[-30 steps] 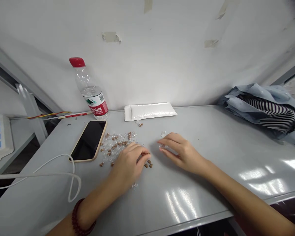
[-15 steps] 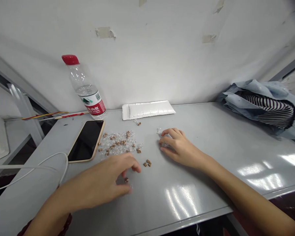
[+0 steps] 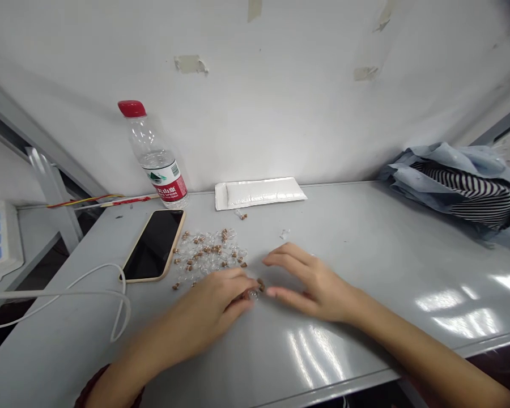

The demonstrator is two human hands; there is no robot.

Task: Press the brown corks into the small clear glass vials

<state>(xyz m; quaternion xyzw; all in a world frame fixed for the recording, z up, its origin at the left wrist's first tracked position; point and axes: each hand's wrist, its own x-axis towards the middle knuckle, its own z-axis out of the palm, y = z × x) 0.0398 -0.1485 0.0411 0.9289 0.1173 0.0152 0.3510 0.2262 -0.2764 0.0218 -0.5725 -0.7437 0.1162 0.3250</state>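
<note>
My left hand (image 3: pixel 215 303) is closed in a pinch, and a small clear glass bottle (image 3: pixel 254 294) shows at its thumb and index fingertips. Brown corks (image 3: pixel 260 285) are right beside that bottle, between my two hands. My right hand (image 3: pixel 308 283) reaches in from the right with thumb and fingers apart, its fingertips close to the corks. Beyond my left hand lies a pile of tiny clear glass bottles (image 3: pixel 208 258), many with brown corks. A lone clear glass bottle (image 3: pixel 285 233) lies beyond my right hand.
A phone (image 3: pixel 155 245) lies left of the pile, with a water bottle (image 3: pixel 165 175) behind it. A white padded packet (image 3: pixel 261 193) rests by the wall, a corked bottle (image 3: pixel 241 215) before it. White cable (image 3: pixel 68 283) crosses the left side; bundled cloth (image 3: pixel 463 187) sits at right.
My left hand has moved right and its fingers have closed on a small glass bottle. My right hand has come nearer the corks and opened. The view has shifted slightly.
</note>
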